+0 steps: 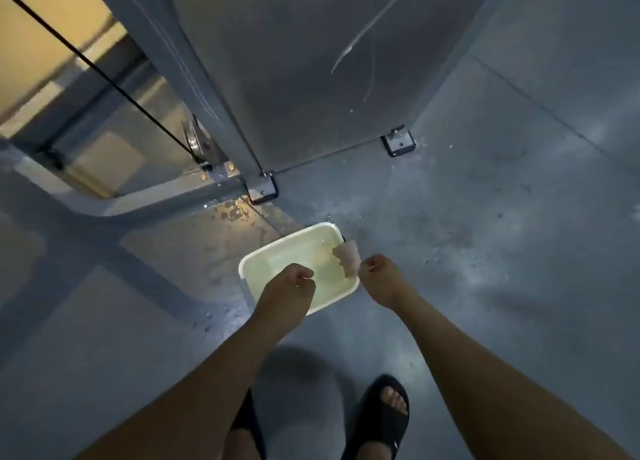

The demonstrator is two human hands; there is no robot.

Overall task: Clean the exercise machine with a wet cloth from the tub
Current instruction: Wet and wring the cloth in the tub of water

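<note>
A white rectangular tub (pixel 250 259) with water stands on the grey floor below me. My right hand (pixel 380 275) grips a pale wet cloth (pixel 347 256), which hangs over the tub's right rim. My left hand (pixel 290 286) hovers above the tub's near side with its fingers curled, holding nothing that I can see. The exercise machine (pixel 311 64) rises just beyond the tub as a tall grey metal panel with streaks on it. To its left are a pulley (pixel 194 140) and a black cable (pixel 90 64).
Bolted foot brackets (pixel 263 188) (pixel 398 141) fix the machine to the floor. Water drops lie on the floor (pixel 502 251) around the tub. A grey curved frame bar (pixel 114 203) runs at the left. My feet in black sandals (pixel 384 414) stand at the bottom.
</note>
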